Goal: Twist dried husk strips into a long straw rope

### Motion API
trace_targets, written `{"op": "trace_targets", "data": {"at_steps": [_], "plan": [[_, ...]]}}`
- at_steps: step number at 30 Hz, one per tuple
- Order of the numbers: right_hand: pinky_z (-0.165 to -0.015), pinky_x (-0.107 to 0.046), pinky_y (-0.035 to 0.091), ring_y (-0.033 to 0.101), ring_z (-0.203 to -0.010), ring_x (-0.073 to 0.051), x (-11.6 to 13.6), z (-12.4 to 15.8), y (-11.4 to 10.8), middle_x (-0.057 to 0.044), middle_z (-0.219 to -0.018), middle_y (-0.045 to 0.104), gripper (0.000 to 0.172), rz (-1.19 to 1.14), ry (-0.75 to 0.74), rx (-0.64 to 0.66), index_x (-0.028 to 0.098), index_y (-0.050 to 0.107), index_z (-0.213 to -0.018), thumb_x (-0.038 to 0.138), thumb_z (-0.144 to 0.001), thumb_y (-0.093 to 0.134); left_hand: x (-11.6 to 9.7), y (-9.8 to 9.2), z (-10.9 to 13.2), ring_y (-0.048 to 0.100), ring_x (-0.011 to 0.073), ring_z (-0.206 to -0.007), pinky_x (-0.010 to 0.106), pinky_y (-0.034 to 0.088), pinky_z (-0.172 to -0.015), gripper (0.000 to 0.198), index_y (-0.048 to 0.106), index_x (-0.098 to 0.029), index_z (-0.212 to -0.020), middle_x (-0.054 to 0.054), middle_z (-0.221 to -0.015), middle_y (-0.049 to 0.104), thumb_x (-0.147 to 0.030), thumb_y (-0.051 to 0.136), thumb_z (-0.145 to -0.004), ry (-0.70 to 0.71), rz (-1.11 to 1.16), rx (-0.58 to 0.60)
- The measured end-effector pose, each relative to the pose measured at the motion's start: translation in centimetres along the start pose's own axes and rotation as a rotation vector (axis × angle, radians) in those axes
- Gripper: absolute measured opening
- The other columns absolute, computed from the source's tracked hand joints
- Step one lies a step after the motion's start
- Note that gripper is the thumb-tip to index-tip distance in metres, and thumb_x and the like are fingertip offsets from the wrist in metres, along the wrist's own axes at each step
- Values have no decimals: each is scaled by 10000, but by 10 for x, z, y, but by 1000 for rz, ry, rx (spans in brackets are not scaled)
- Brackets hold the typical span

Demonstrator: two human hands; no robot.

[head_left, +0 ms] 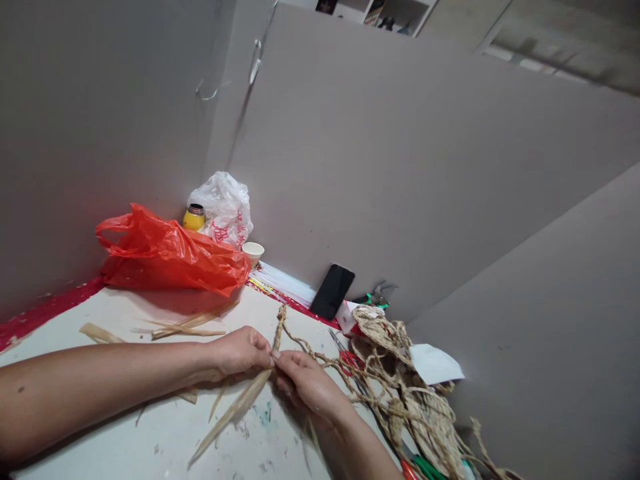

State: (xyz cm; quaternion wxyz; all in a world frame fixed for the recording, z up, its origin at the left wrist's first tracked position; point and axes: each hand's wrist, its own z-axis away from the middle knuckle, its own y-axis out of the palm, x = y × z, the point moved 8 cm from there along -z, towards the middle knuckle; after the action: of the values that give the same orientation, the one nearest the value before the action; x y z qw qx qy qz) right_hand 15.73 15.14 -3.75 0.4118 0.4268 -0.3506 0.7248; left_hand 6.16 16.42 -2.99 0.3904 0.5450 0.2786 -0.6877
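Note:
My left hand (241,351) and my right hand (306,385) meet over the pale table (150,433), both pinched on a braided straw cord (279,325) that rises from between the fingertips. Loose flat straw strips (235,408) trail down from the pinch toward the near table edge. The braid runs on to the right into a tangled pile of woven straw cord (405,387). Red-handled scissors (345,357) lie just beyond my right hand, partly under the cords.
An orange plastic bag (170,253), a white plastic bag (225,207), a yellow jar (194,218) and a paper cup (253,252) stand at the back corner. A black phone (333,291) leans on the grey partition. Green pliers (375,295), white paper (435,363) and straw scraps (185,327) lie about.

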Motion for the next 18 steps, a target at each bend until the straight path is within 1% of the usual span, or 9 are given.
{"op": "trace_targets", "data": {"at_steps": [2, 5, 8, 10, 12, 14, 16, 18], "plan": [[-322, -198, 104, 219, -300, -26, 0, 1, -3, 84, -394, 376, 459, 46, 19, 23, 161, 485, -586, 581, -766, 521, 1, 1, -2, 236, 50, -417, 224, 133, -430, 210, 515, -143, -595, -74, -443, 377, -332, 595, -641, 28, -29, 15], [-325, -200, 101, 218, -306, -32, -2, 1, -3, 75, -378, 378, 474, 56, 36, 101, 138, 549, -615, 571, -797, 485, 1, 2, -5, 296, 61, -478, 209, 197, -465, 223, 550, -122, -629, -43, -519, 460, -342, 573, -658, 78, -102, 28], [-321, -199, 91, 198, -299, -32, -5, 1, 0, 82, -353, 351, 451, -42, 47, 163, 151, 508, -575, 554, -777, 523, -2, -1, -5, 296, 67, -497, 206, 215, -475, 189, 559, -125, -664, -55, -531, 432, -313, 534, -672, 120, -200, 15], [-322, -193, 75, 181, -293, -26, -7, 0, 3, 91, -347, 345, 422, -132, 81, 180, 162, 478, -569, 533, -747, 570, -5, -1, -5, 300, 69, -499, 203, 222, -471, 176, 573, -126, -690, -59, -538, 421, -290, 511, -674, 142, -273, 18], [-325, -187, 62, 164, -289, -19, -9, 0, 5, 99, -342, 341, 404, -209, 109, 178, 166, 460, -564, 506, -720, 611, -7, -1, -3, 309, 71, -499, 200, 229, -463, 187, 589, -123, -721, -58, -549, 428, -281, 497, -676, 156, -336, 24], [-322, -186, 61, 160, -281, -14, -8, -1, 6, 101, -337, 346, 391, -261, 101, 162, 165, 461, -558, 482, -709, 633, -10, -2, -1, 322, 74, -500, 198, 244, -464, 211, 607, -119, -753, -55, -559, 445, -272, 480, -683, 156, -384, 29], [-312, -190, 67, 168, -268, -16, -8, -2, 7, 95, -327, 364, 378, -292, 82, 130, 158, 488, -561, 472, -714, 630, -13, -3, 1, 353, 80, -514, 197, 279, -488, 233, 623, -116, -761, -46, -573, 476, -262, 453, -696, 163, -440, 21], [-305, -192, 71, 176, -257, -19, -9, -2, 7, 88, -316, 379, 358, -309, 73, 90, 146, 526, -572, 460, -715, 625, -20, -6, 5, 389, 91, -537, 198, 302, -514, 241, 628, -122, -733, -34, -582, 505, -256, 430, -711, 185, -534, -14]]}}
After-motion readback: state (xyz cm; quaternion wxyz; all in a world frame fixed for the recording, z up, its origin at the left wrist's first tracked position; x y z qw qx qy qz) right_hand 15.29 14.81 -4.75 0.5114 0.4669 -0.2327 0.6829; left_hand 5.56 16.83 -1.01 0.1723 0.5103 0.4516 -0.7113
